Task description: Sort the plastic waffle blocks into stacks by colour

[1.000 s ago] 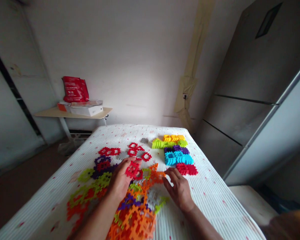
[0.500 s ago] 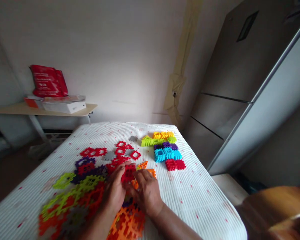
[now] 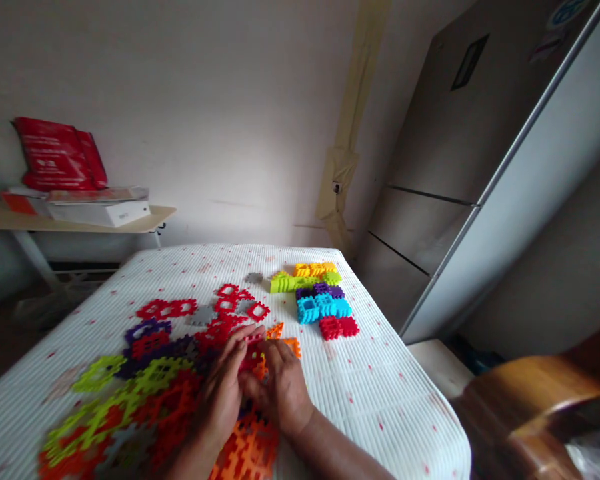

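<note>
My left hand [image 3: 221, 393] and my right hand [image 3: 280, 387] are pressed together over a heap of flat interlocking plastic tiles [image 3: 145, 393] in orange, green, red and purple. Both pinch a red tile [image 3: 250, 350] between the fingertips. Orange tiles [image 3: 245, 450] lie under my wrists. Further back sit assembled blocks: a cyan one [image 3: 324, 307], a red one [image 3: 339, 327], a purple one [image 3: 321, 291], a lime one [image 3: 293, 283] and a yellow one [image 3: 314, 269].
The table wears a white ribbed cloth [image 3: 390, 393] with red specks. Loose red tiles [image 3: 166, 308] and grey tiles [image 3: 253, 277] lie mid-table. A shelf [image 3: 70, 223] with a red bag [image 3: 57, 157] and boxes stands left; a fridge [image 3: 455, 180] is right. A wooden chair [image 3: 535, 400] stands lower right.
My right hand came left from the table to meet my left hand over the red tile. The camera view swung to the right.
</note>
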A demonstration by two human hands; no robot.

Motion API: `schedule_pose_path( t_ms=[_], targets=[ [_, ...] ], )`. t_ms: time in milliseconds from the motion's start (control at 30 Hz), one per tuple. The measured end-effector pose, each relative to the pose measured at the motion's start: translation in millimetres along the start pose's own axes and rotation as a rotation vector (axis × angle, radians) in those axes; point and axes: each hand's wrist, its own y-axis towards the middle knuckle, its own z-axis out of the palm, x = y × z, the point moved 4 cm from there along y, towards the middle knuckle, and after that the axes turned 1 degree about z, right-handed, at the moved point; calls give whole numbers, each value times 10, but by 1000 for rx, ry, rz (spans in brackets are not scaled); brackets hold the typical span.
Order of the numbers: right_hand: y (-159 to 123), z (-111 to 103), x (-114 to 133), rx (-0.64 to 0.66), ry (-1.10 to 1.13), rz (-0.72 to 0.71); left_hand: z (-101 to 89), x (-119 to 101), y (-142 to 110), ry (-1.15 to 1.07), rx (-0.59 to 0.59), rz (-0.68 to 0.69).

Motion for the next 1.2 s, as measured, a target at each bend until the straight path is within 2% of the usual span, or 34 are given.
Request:
schedule_pose_path(
  t_ms=[267,500,633,767,867,1033,1200],
  targets=[
    [-4,-46,-56,-34,-57,74,22,127,-15,-31,91,-32],
    [5,-84,-95,-29,-73,61,28,94,-23,-79,88,-22],
    [43,-352,-352,-103,-211,76,-10,50,-5,-103,43,4],
    [50,-736,-720,-154,-541,194,-62,48,9,-79,23,4],
    [25,-930,-928,-120,-722,300,-76,69,23,-58,22,-5],
    [-8,-971,-1075,-13,-847,435,-93,103,49,-33,21,-1],
    [6,-918,-1099,11,-867,479,-109,114,44,-32,31,-11]
  ],
)
